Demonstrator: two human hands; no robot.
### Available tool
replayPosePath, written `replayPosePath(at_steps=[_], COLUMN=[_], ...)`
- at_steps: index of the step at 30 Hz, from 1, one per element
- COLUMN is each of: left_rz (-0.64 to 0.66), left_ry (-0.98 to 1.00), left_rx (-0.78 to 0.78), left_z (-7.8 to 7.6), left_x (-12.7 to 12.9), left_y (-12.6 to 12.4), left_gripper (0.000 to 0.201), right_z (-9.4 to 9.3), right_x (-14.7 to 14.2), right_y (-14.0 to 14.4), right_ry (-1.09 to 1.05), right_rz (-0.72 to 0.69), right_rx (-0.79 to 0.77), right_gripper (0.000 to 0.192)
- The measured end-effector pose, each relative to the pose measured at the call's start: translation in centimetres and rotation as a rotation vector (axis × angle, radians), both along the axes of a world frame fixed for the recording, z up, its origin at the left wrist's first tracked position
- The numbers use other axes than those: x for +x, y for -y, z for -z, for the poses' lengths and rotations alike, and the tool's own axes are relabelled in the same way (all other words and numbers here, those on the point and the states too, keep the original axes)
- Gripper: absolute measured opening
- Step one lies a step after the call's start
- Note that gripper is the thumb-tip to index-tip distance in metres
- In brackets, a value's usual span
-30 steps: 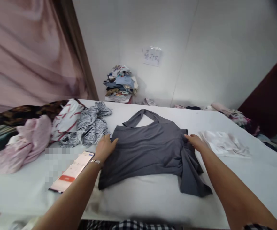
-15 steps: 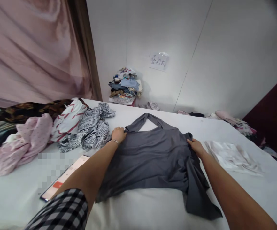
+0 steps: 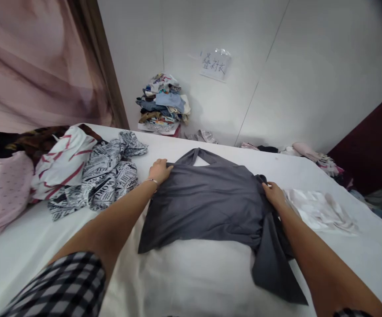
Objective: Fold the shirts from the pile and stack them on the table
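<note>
A dark grey top [image 3: 207, 202] with a looped neck band lies spread over the white surface in front of me. At its upper left corner, my left hand [image 3: 160, 171] grips the edge of the cloth, fingers closed. My right hand [image 3: 274, 196] pinches the upper right side, where the fabric is bunched. Below that hand a loose grey piece, seemingly a sleeve, hangs down toward me. The back of the top is hidden against the surface.
Crumpled garments lie at left: a black-and-white lettered one [image 3: 103, 176], a white-and-red striped one [image 3: 65, 163] and a pink dotted one [image 3: 7, 189]. A folded white garment [image 3: 321, 211] is at right. A clothes pile [image 3: 166, 103] stands by the wall.
Both hands keep their hold on the grey top, its lower left edge shifting slightly. The view has moved, and the phone at left is no longer visible.
</note>
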State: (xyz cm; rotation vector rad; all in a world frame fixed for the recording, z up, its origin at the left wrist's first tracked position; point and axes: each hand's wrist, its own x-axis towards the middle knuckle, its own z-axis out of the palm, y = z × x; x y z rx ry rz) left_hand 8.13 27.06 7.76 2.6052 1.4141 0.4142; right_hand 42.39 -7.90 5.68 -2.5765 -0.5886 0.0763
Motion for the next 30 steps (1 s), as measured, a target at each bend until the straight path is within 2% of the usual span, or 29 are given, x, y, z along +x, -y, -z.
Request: replayPosePath(at_steps=[4,7,11,14,17,20,21,24,27,30], left_rz=[0.105,0.238,0.497,0.571,0.558,0.540,0.531,0.493,0.462,0.440], left_ry=[0.128,0.168,0.120,0.045,0.009,-0.022,-0.042,-0.120,-0.184,-0.193], left_rx=[0.076,0.019,-0.048,-0.041,-0.008,0.029,0.042,0.086,0.114,0.136], left_z=[-1.0,-1.4,-0.4,1.0,2.2,2.6,2.5,1.9,0.8,-0.3], left_x=[-4.0,-7.7,-11.4,-13.2,-14.0,-13.7,-13.5,-13.0,-13.0,-13.5], left_y=[3.2,7.7,15.0,18.4,19.1,18.5,18.3,18.0,18.1,18.3], left_gripper=[0.037,0.026,0.026,0.034,0.040,0.039,0.038,0.044,0.047,0.041], right_z=[0.7,1.5,1.9,1.3,0.9,0.5,0.3,-0.7,-2.1,-3.5], right_x=[-1.3,-3.4,-8.6,-13.7,-17.5,-18.7,-18.7,-18.4,-18.8,-20.1], right_y=[4.2,8.6,13.7,15.8,16.2,16.2,16.3,17.4,18.8,20.2], right_ry=[-0.063,-0.112,-0.216,-0.251,-0.174,-0.129,-0.154,-0.273,-0.352,-0.432], right_rz=[-0.048,-0.029,0.017,0.002,-0.079,-0.169,-0.192,-0.176,-0.012,0.079], right_rx=[0.056,0.123,0.244,0.265,0.239,0.273,0.320,0.606,0.966,1.217], right_gripper=[0.061,0.065,0.071,0.072,0.063,0.029,0.023,0.029,0.030,0.028])
